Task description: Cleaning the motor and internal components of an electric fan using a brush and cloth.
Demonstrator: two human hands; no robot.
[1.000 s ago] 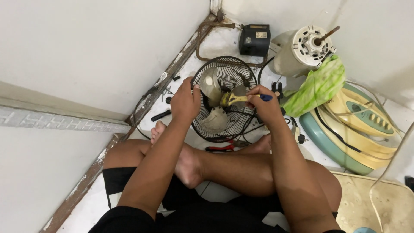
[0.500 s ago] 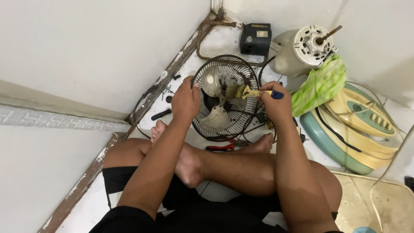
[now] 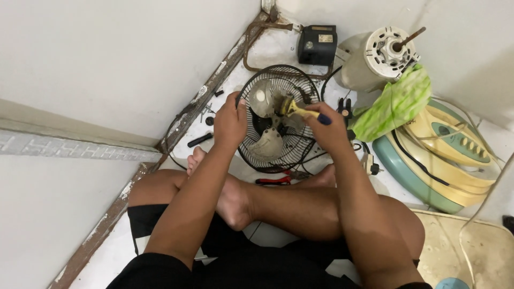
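Your right hand [image 3: 326,126] now pushes the brush [image 3: 300,111] deeper between the fan [image 3: 278,118] blades, fingers closed on its handle; your left hand [image 3: 230,120] keeps gripping the grille.

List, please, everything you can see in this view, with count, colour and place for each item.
Fan guard: one, black wire, on the floor ahead of the crossed legs, pale blades inside.
Brush: one, yellowish with a blue handle end, over the guard.
Pliers: one, red-handled, on the floor at the guard's near edge.
Black box: one, in the corner.
Motor: one, white, right of the box.
Green cloth: one, draped below the motor.
Fan base: one, cream and teal, at right.
Screws and small parts: several, dark, along the left wall.
Left hand: gripping the guard's left rim.
Right hand: holding the brush.
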